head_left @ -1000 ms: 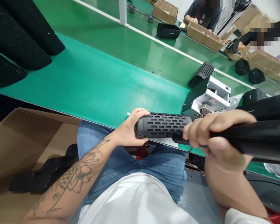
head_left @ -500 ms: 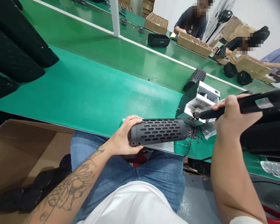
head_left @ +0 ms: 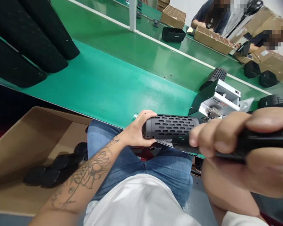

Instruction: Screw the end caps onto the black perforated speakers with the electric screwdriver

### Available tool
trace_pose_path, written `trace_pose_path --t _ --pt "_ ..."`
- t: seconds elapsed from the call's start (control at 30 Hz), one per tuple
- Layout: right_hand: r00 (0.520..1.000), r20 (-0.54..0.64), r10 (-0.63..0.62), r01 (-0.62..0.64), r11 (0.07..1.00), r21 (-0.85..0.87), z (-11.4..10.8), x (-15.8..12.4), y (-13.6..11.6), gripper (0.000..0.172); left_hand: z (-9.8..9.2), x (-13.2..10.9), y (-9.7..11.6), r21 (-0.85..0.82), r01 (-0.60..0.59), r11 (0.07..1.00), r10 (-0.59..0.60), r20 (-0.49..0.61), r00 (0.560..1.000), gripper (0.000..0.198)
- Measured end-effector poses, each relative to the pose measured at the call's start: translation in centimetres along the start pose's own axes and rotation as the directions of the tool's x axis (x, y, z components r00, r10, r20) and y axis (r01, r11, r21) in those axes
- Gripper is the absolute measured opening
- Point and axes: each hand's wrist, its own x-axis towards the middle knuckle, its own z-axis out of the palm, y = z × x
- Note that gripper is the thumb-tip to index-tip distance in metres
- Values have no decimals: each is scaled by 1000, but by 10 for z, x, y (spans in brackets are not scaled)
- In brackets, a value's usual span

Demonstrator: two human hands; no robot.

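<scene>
My left hand [head_left: 140, 129] is wrapped round the left end of a dark grey slotted speaker housing [head_left: 173, 125], which lies sideways at the table's front edge. Close to the camera, my right hand [head_left: 235, 141] grips a black electric screwdriver [head_left: 182, 142]. Its front end points left and overlaps the housing's lower right side in view; whether it touches cannot be made out. Just behind my right hand stands a silver and black screw feeder [head_left: 223, 97], partly covered by the fingers.
Black speaker bodies [head_left: 37, 37] stand at the left of the green table [head_left: 113, 84]. Below is a cardboard box [head_left: 25, 138] with black pieces inside. Another slotted housing [head_left: 218, 77] lies behind the feeder. Two people sit across the bench behind boxes [head_left: 213, 39].
My right hand has brought the screwdriver from the screw feeder toward the camera and over beside the housing. The left hand keeps its hold. The view has shifted left.
</scene>
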Motion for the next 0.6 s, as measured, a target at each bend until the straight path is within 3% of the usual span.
trace_pose_path --t 0.07,0.13,0.3,0.6 --pt "996 87 -32 23 995 98 25 7 19 18 2 -1 -1 -11 -9 1000 9 -14 1000 110" --pt "993 98 -63 52 992 113 37 14 35 17 4 -1 -1 -9 -15 1000 14 -29 999 110" --pt "993 77 -95 95 995 -5 39 19 53 20 4 1 1 37 6 999 -6 -17 1000 112" --pt "985 160 -66 83 992 -100 39 15 51 18 1 3 9 22 76 997 -77 36 996 105"
